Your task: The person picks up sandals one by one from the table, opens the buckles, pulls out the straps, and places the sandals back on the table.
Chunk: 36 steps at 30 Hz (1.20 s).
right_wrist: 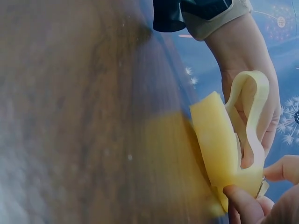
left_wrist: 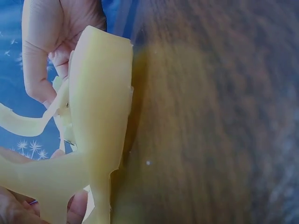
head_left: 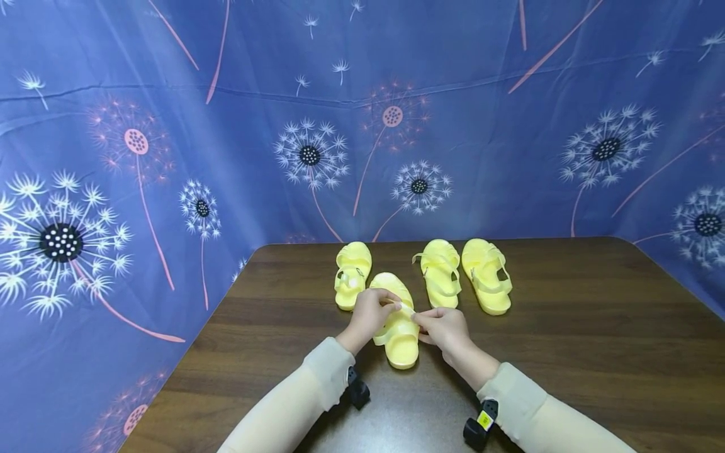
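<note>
A pale yellow sandal (head_left: 402, 352) lies at the middle of the table, its heel towards me. Over its upper, my left hand (head_left: 370, 313) pinches the thin strap from the left. My right hand (head_left: 447, 330) holds the strap's other side, at the right edge of the sandal. A small metal buckle (right_wrist: 261, 185) shows by the right fingertips in the right wrist view. From the left wrist view, the sandal's side (left_wrist: 100, 102) stands between the two hands, and a loose strap curves out at left. Part of the strap is hidden by my fingers.
Behind and left stands another yellow sandal (head_left: 351, 277). Two more, a sandal with a strap sticking out (head_left: 440, 274) and a sandal (head_left: 488, 280) beside it, lie at the back right. The brown wooden table (head_left: 595, 340) ends at a blue dandelion-print cloth (head_left: 487, 157).
</note>
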Each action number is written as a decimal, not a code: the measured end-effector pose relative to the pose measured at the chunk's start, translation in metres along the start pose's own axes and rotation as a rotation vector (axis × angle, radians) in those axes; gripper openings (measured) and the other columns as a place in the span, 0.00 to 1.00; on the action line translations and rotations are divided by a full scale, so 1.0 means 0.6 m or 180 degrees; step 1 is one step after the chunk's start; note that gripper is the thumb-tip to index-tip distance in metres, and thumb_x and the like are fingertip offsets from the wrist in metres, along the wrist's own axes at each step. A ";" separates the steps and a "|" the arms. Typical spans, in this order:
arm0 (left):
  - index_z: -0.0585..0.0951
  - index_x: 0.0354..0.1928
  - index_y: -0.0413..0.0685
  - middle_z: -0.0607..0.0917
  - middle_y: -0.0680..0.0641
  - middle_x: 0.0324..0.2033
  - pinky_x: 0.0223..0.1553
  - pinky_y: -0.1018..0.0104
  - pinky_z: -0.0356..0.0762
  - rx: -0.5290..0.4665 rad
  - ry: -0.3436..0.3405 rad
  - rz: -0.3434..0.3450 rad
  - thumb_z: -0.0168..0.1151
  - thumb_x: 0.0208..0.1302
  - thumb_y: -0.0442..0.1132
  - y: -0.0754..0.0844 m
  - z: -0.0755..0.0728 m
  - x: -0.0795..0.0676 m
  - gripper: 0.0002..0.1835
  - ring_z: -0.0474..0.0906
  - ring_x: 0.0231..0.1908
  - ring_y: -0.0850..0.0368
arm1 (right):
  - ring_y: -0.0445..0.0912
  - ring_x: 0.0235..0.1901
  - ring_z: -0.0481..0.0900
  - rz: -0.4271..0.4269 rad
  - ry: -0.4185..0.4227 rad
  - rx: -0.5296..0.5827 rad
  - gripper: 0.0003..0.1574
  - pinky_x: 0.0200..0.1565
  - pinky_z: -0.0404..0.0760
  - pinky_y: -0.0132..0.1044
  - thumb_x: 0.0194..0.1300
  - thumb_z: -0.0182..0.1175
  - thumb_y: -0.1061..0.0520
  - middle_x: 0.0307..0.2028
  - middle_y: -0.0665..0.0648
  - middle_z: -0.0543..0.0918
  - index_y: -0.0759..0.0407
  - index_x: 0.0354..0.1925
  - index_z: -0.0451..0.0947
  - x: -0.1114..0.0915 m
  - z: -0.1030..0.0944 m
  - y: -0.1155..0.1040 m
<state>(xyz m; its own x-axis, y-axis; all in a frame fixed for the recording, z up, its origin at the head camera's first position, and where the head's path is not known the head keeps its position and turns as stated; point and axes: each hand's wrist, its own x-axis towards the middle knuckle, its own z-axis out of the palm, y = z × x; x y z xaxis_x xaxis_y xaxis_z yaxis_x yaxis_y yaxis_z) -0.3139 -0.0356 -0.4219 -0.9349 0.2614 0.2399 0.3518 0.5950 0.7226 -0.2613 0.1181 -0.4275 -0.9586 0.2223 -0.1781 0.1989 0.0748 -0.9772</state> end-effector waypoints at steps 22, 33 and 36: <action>0.87 0.35 0.45 0.88 0.47 0.31 0.20 0.72 0.70 0.0095 0.0227 -0.0083 0.67 0.61 0.37 -0.017 -0.029 0.009 0.04 0.72 0.19 0.63 | 0.41 0.29 0.77 0.0042 0.0047 0.0191 0.14 0.34 0.85 0.33 0.62 0.59 0.63 0.33 0.57 0.77 0.76 0.41 0.77 -0.002 -0.001 0.000; 0.83 0.52 0.41 0.87 0.42 0.43 0.22 0.71 0.72 0.0133 0.0364 -0.0099 0.72 0.56 0.45 -0.017 -0.045 0.009 0.23 0.78 0.23 0.56 | 0.42 0.31 0.77 0.0062 -0.0047 0.0172 0.14 0.37 0.85 0.34 0.63 0.61 0.62 0.34 0.57 0.77 0.74 0.41 0.76 -0.005 0.000 -0.003; 0.82 0.53 0.39 0.87 0.40 0.42 0.29 0.65 0.79 0.0038 0.0476 -0.0152 0.72 0.56 0.46 -0.019 -0.050 0.009 0.25 0.83 0.34 0.49 | 0.43 0.32 0.77 0.0062 -0.0083 0.0138 0.15 0.39 0.85 0.34 0.64 0.61 0.61 0.36 0.58 0.77 0.74 0.42 0.76 -0.007 0.000 -0.004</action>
<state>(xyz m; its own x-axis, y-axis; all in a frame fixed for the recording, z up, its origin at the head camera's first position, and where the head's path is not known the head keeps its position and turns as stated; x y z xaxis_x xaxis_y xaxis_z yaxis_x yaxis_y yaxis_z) -0.3244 -0.0636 -0.4096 -0.9467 0.1171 0.3000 0.3065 0.6134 0.7279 -0.2578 0.1168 -0.4245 -0.9598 0.1977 -0.1995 0.2090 0.0283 -0.9775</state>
